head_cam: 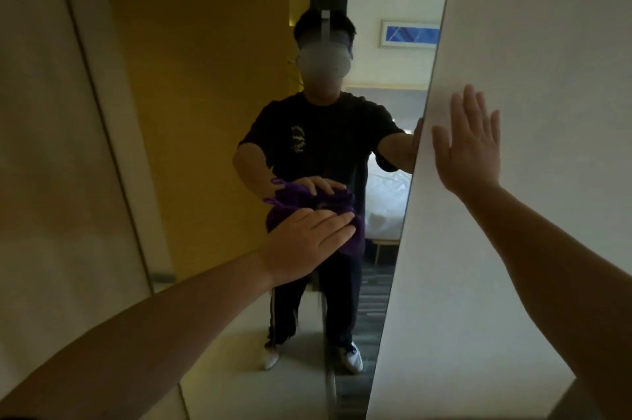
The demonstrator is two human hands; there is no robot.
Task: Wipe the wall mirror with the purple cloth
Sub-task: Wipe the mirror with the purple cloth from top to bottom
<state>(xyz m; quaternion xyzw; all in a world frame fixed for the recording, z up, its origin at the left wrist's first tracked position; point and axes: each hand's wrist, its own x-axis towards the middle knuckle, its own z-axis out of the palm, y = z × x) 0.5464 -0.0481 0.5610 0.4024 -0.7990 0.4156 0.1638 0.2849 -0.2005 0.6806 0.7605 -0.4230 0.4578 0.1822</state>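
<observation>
The tall wall mirror (pixel 212 111) fills the middle of the head view, between a beige wall on the left and a white wall on the right. My left hand (pixel 307 241) lies flat on the glass at mid height, pressing the bunched purple cloth (pixel 352 241) against it. The cloth shows past my fingertips and again as a reflection just above. My right hand (pixel 468 145) is spread flat, palm on the white wall (pixel 533 43) right of the mirror's edge, holding nothing.
The mirror reflects a person in dark clothes and white shoes, a yellow wall, a bed with white sheets and a framed blue picture. A beige wall panel (pixel 51 145) borders the mirror on the left.
</observation>
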